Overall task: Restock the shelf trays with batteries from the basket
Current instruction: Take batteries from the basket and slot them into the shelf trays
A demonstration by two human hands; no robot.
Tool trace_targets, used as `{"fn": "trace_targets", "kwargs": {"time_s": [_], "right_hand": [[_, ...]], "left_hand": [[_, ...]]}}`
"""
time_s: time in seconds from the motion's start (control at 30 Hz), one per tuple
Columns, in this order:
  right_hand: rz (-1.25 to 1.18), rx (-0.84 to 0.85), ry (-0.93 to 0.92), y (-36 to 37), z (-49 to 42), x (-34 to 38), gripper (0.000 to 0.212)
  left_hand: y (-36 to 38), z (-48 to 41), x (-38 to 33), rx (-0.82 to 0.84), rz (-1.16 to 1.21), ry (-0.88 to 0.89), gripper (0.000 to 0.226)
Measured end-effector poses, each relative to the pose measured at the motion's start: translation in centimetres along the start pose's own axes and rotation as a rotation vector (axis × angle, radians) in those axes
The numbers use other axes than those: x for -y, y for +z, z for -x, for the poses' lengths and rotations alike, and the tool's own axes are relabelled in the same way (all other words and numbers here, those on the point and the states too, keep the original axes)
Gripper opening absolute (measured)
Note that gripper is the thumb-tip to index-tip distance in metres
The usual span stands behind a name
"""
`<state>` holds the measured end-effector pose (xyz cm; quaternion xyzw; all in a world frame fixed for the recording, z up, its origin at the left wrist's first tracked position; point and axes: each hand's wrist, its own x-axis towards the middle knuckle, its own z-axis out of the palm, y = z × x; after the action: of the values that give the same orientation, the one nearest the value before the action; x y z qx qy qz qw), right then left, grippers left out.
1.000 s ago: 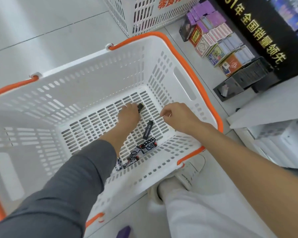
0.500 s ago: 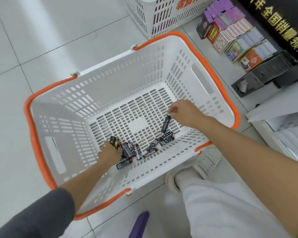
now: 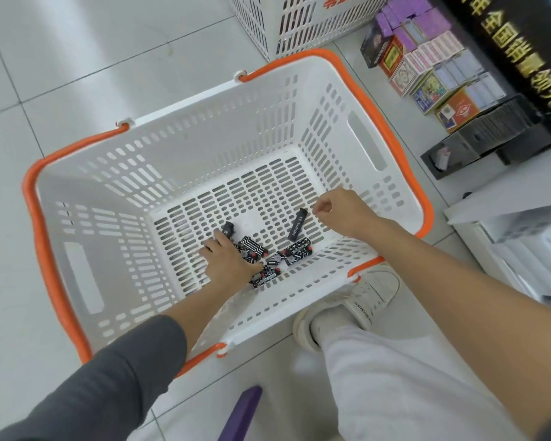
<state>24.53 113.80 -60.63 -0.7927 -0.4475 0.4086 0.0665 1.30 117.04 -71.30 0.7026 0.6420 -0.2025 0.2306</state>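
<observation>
Evidently gathering stock, the left hand [image 3: 228, 264] lies on the batteries [image 3: 275, 257] heaped at the basket's [image 3: 331, 128] near floor edge, fingers [image 3: 216, 239] spread flat, likely to rake them together. The right hand [image 3: 344, 213], fingers curled on nothing, hovers just beside a lone dark battery [image 3: 297, 225]. The heaped ones look short, black, white-patterned and red-tipped.

Both arms reach forward and down, elbows slightly bent. The left hand [image 3: 228, 264] lies palm down, fingers stretched forward and slightly spread. The right hand [image 3: 344, 211] is loosely curled, knuckles up, thumb tip meeting forefinger.
</observation>
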Motion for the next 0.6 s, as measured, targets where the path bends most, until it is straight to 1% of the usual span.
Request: {"fn": "trace_targets", "kwargs": {"time_s": [0.1,0.13,0.27,0.33,0.4,0.47,0.53,0.6], "right_hand": [[0.001,0.025,0.003,0.4,0.0,-0.4,0.017],[0.002,0.029,0.002,0.5,-0.1,-0.5,0.018],[-0.027,0.021,-0.015,0.2,-0.3,-0.1,0.020],[-0.033,0.015,-0.017,0.0,-0.4,0.1,0.019],[-0.052,0.010,-0.007,-0.1,-0.2,0.4,0.018],[-0.092,0.011,0.009,-0.5,0.1,1.1,0.018],[-0.169,-0.015,0.018,-1.4,0.5,2.4,0.017],[-0.268,-0.042,0.005,-2.8,1.5,4.0,0.014]], "left_hand": [[0.4,0.0,-1.1,-0.013,-0.014,0.142,0.078],[0.3,-0.1,-1.1,-0.026,-0.026,0.174,0.069],[-0.9,-1.8,-0.1,0.038,0.074,0.223,0.059],[-2.1,-2.9,0.6,0.122,0.205,0.204,0.049],[-3.7,-3.4,1.2,0.257,0.461,0.113,0.043],[-5.7,-3.1,1.3,0.351,0.705,0.014,0.049],[-8.2,-2.4,0.4,0.362,0.804,-0.009,0.049],[-11.0,-1.2,-1.4,0.338,0.875,0.024,0.042]]}}
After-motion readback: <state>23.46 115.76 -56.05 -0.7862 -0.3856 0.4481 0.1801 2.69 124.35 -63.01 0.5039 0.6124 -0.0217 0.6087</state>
